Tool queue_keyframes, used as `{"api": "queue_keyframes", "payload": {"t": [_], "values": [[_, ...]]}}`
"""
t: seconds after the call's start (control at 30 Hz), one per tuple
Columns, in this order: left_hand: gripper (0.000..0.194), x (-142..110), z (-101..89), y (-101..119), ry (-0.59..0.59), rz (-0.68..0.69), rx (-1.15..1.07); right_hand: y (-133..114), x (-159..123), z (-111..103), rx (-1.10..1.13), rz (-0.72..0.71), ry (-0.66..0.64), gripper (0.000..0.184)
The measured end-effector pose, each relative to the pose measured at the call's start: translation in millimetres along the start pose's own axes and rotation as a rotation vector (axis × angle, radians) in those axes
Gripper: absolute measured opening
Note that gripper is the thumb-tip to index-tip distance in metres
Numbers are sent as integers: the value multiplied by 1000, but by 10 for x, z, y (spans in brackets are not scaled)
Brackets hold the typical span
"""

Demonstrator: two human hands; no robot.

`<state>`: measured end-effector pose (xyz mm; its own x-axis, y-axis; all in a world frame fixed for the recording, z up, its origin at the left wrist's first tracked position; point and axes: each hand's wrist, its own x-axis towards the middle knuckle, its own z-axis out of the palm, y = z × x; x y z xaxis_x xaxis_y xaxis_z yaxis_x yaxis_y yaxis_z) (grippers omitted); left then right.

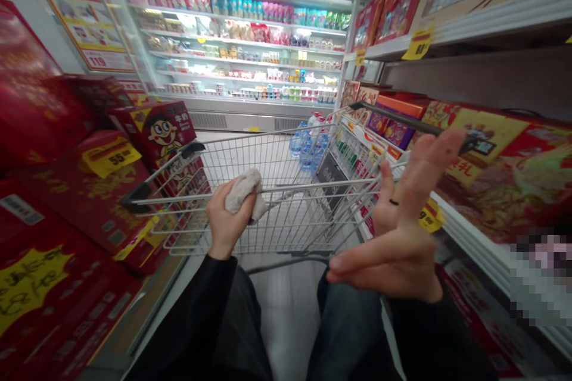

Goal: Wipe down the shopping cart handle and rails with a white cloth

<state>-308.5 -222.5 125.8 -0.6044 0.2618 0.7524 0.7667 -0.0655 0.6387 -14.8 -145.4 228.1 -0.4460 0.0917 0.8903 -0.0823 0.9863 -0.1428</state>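
right hand (404, 241) well apart; grey cloth (244, 189) in left hand (223, 220)

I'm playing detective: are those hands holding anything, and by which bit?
The left hand holds a grey cloth by a bunched-up part, with some poking out. The right hand is open and holds nothing.

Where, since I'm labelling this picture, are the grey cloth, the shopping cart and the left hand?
Grey cloth (243, 189): head view, on its bunched middle.
Shopping cart (290, 220): head view, on its wire side.
Left hand (222, 217): head view, on its back.
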Motion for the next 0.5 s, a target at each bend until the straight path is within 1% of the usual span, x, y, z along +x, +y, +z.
{"api": "queue_keyframes", "payload": {"t": [0.03, 0.07, 0.17, 0.2, 0.27, 0.37, 0.5], "values": [[37, -26, -15, 5, 16, -7, -14, 8, 33, 39, 74, -22, 0, 20], [38, -52, -33, 7, 36, -19, -28, 43, 67, 87, 108, -35, -30, 23], [40, -120, -98, 6, 101, -72, -61, 227, 164, 264, 171, -9, -116, 31], [41, -138, -121, 8, 116, -84, -64, 286, 190, 318, 181, -4, -117, 31], [41, -167, -165, 15, 130, -87, -64, 368, 231, 398, 193, -1, -108, 28], [40, -209, -215, 15, 132, -75, -57, 412, 267, 473, 203, 16, -78, 19], [44, -307, -245, -30, 135, -125, -45, 466, 289, 589, 216, 36, -60, 9]]}}
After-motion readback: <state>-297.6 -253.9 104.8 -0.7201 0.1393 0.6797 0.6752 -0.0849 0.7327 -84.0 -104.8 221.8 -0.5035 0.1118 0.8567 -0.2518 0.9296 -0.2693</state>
